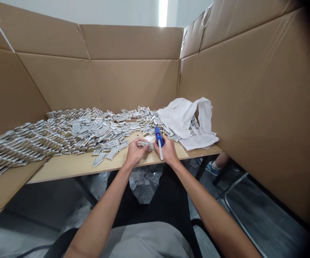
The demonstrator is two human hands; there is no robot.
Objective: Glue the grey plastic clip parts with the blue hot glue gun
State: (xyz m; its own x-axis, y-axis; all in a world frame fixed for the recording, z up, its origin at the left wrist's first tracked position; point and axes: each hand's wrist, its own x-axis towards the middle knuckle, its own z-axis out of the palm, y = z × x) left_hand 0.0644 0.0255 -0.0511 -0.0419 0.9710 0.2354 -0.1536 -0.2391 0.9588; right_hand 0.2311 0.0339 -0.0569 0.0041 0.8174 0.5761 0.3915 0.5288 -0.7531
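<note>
My right hand (169, 149) is closed around a blue glue gun (158, 135). A white glue stick (160, 152) pokes out of its back end toward me. To the left of it, my left hand (136, 152) pinches a small flat grey-and-white piece (145, 144) with a rounded end, near the table's front edge. The gun's nozzle is hard to make out. Just left of my hands, a loose heap of similar pieces (101, 129) lies on the wooden table (71, 165).
Neat rows of stacked pieces (28, 141) cover the left side. Crumpled white sheets (181, 114) lie at the back right over more pieces. Tall cardboard walls (133, 75) surround the table. Below right, a person's blue shoe (212, 168) shows under the table.
</note>
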